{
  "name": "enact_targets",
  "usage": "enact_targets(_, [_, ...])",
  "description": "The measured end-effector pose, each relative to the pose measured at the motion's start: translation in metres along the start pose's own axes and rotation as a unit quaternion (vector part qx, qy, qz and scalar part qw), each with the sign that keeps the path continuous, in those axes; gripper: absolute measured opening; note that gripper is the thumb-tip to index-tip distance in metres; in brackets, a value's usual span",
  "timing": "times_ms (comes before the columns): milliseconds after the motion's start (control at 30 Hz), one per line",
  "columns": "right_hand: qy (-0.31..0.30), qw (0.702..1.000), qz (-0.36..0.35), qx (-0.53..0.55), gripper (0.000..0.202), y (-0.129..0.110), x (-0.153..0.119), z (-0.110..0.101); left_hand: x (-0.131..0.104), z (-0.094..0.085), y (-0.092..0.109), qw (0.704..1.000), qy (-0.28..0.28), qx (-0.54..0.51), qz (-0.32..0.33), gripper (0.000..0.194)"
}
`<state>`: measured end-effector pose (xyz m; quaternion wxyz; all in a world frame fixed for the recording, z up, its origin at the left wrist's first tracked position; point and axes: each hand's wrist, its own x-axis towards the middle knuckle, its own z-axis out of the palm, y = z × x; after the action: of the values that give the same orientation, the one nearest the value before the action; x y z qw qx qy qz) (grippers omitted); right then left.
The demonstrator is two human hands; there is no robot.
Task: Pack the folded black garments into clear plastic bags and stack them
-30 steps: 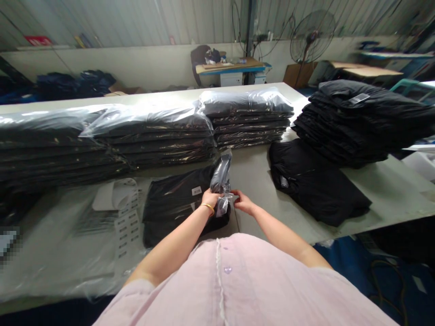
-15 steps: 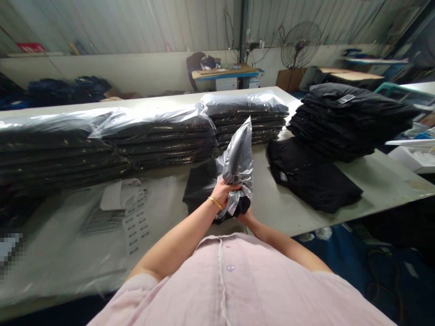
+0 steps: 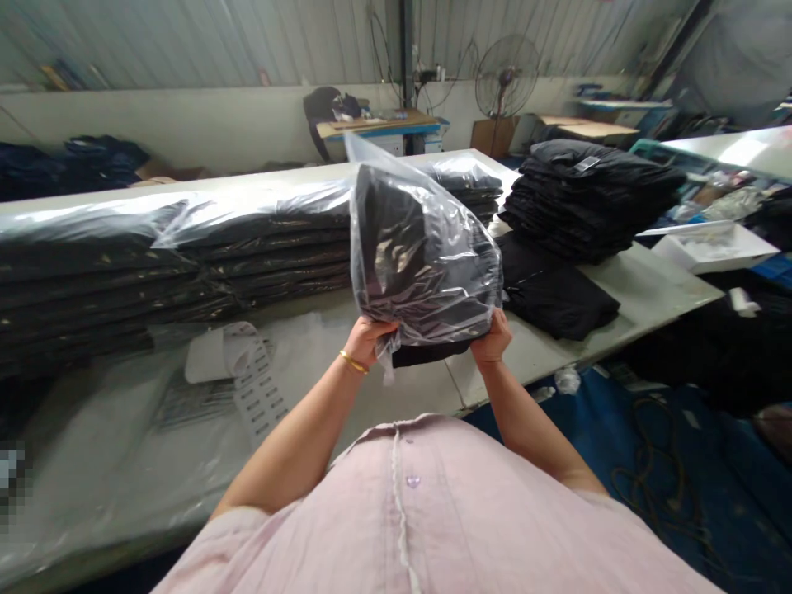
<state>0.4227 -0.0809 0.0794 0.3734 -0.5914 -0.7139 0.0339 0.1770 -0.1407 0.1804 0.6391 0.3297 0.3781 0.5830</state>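
Above the pale flat table (image 3: 426,386), in the head view, a clear plastic bag (image 3: 454,285) around a black cloth garment (image 3: 433,355) is gripped by the left hand (image 3: 370,340) and right hand (image 3: 493,338), both apparently closed; film could be torn by uneven pulling.

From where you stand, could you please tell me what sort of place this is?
Probably a garment packing workshop, judging by the stacks of dark folded fabric in clear plastic, the unwrapped pile of black clothing and the white sheet of printed labels.
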Motion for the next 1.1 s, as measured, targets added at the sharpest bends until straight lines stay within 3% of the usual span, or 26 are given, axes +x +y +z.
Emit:
enact_targets(100, [0.016,0.998,-0.027,-0.052,0.055,-0.006,-0.015,-0.010,-0.021,-0.065,-0.022,0.995,0.081,0.024,-0.058,0.054])
enact_targets(167, [-0.038,0.993,-0.072,-0.091,0.063,-0.011,-0.031,-0.007,-0.037,-0.111,-0.040,0.970,0.200,0.067,-0.121,0.050])
enact_targets(233, [-0.103,0.984,-0.089,-0.114,0.072,-0.012,-0.053,0.001,-0.053,-0.150,-0.056,0.937,0.297,0.117,-0.141,0.050])
enact_targets(333, [-0.144,0.980,-0.063,-0.119,0.073,-0.006,-0.088,0.013,-0.067,-0.184,-0.068,0.923,0.316,0.190,-0.109,0.048])
enact_targets(433, [-0.134,0.986,-0.026,-0.098,0.057,0.004,-0.112,0.019,-0.069,-0.189,-0.071,0.923,0.268,0.267,-0.070,0.051])
enact_targets(600, [-0.064,0.996,0.040,-0.057,0.030,0.018,-0.126,0.021,-0.061,-0.169,-0.080,0.913,0.158,0.376,-0.018,0.042])
enact_targets(667, [-0.038,0.995,0.055,-0.075,0.034,0.023,-0.128,0.021,-0.060,-0.160,-0.085,0.881,0.115,0.459,0.007,0.033])
enact_targets(733, [-0.030,0.992,0.057,-0.110,0.045,0.031,-0.129,0.020,-0.060,-0.151,-0.089,0.827,0.071,0.556,0.048,0.033])
enact_targets(833, [-0.059,0.984,0.049,-0.158,0.060,0.046,-0.129,0.021,-0.055,-0.139,-0.097,0.735,0.027,0.671,0.094,0.060])
enact_targets(900, [-0.100,0.980,0.037,-0.170,0.065,0.057,-0.128,0.022,-0.048,-0.136,-0.104,0.687,0.022,0.722,0.085,0.082])
enact_targets(967, [-0.145,0.976,0.024,-0.164,0.066,0.068,-0.126,0.026,-0.041,-0.137,-0.111,0.654,0.020,0.754,0.057,0.085])
enact_targets(1100, [-0.203,0.969,0.009,-0.143,0.066,0.085,-0.117,0.038,-0.031,-0.148,-0.123,0.635,0.015,0.772,0.030,0.056])
